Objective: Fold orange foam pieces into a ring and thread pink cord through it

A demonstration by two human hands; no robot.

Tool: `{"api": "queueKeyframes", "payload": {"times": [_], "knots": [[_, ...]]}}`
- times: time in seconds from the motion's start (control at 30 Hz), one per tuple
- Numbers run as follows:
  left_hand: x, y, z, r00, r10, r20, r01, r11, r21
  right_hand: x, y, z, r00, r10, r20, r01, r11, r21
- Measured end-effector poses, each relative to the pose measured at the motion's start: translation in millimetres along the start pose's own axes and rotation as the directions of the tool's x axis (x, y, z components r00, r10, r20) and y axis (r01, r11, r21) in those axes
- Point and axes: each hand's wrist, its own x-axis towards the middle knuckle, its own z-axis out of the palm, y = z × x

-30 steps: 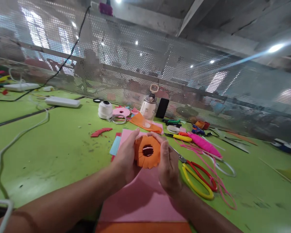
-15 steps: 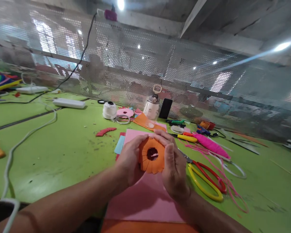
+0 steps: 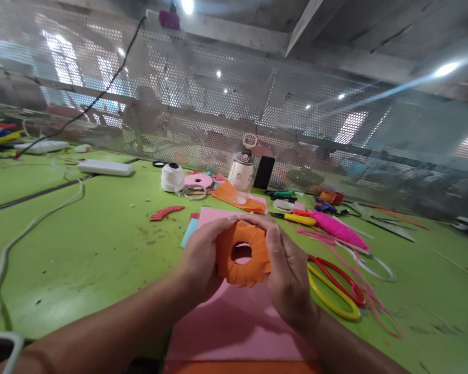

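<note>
Between my two hands is an orange ring of foam or felt (image 3: 260, 254), with slits radiating from a round hole in its middle. My left hand (image 3: 203, 259) grips its left side, thumb along the top edge. Round its right and far edges my right hand (image 3: 290, 267) is closed. Pink sheets (image 3: 237, 322) lie below the ring, stacked over an orange sheet (image 3: 242, 366). Just right of my right hand rest scissors with red and yellow handles (image 3: 335, 296); their blades are hidden behind that hand.
A white bottle (image 3: 241, 171) and a black phone (image 3: 264, 172) stand at the back by a perforated metal screen. Left of them sits a white spool (image 3: 172, 177). A red notched strip (image 3: 167, 212) lies on the green table. Right are yellow-handled pliers (image 3: 298, 218) and a pink bundle (image 3: 337, 228).
The orange ring has tilted and its face looks wider, with the slit petals spread more. My right hand has shifted slightly right. The whole view has moved a little.
</note>
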Motion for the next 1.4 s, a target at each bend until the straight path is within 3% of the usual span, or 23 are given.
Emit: {"api": "queueKeyframes", "payload": {"times": [0.43, 0.73, 0.93, 1.13, 1.4], "knots": [[2.0, -4.8, -2.5, 0.991, 0.130, 0.019, -0.130, 0.991, -0.033, -1.9, 6.2, 7.3, 0.992, -0.118, -0.046, 0.117, 0.993, -0.021], [9.5, -1.2, -5.5, 1.000, 0.015, -0.024, -0.015, 1.000, -0.012, 3.8, 14.2, 3.2, 0.992, -0.123, 0.034, 0.125, 0.990, -0.063], [12.1, -2.4, -6.9, 0.991, -0.132, -0.017, 0.133, 0.990, 0.056, 5.7, 18.2, 0.7, 0.997, -0.045, -0.057, 0.037, 0.991, -0.130], [16.2, 7.0, -8.7, 0.958, -0.285, 0.037, 0.280, 0.955, 0.100, 7.4, 21.5, -2.2, 0.998, -0.033, -0.046, 0.025, 0.986, -0.167], [17.6, 5.3, -12.8, 0.971, -0.224, 0.079, 0.215, 0.970, 0.110, 8.5, 23.2, -3.4, 0.997, -0.069, -0.041, 0.061, 0.982, -0.181]]}}
